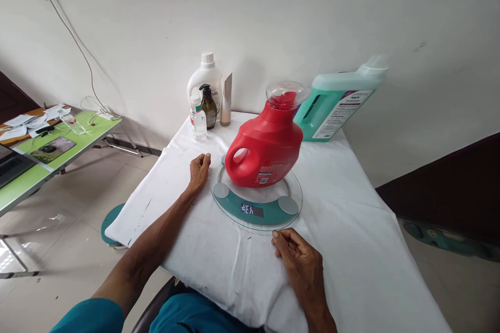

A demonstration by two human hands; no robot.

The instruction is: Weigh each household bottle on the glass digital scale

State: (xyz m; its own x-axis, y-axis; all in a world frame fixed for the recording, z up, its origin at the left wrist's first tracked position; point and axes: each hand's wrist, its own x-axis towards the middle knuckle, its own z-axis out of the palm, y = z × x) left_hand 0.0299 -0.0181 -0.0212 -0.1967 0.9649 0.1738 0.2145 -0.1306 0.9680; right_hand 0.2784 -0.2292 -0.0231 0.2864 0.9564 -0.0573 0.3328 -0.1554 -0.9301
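Note:
A round glass scale [253, 213] with a teal band and a lit display lies on the white cloth. On it a red jug-shaped bottle [269, 145] with a loop handle stands tilted, a clear cap-like piece [287, 93] over its top. My left hand [200, 170] is curled closed on the cloth by the scale's left edge, with nothing visible in it. Near the front rim is my right hand [300, 257], thumb and forefinger pressed together and the other fingers curled. Its fingertips are at or just beside the glass; whether they touch it I cannot tell.
Behind the scale stand a white bottle [207, 70], a dark pump bottle [210, 109], a small clear bottle [199, 122] and a tube [226, 101]. At the back right a green jug [328, 99] leans. A green table [82, 135] stands left; a wall closes the back.

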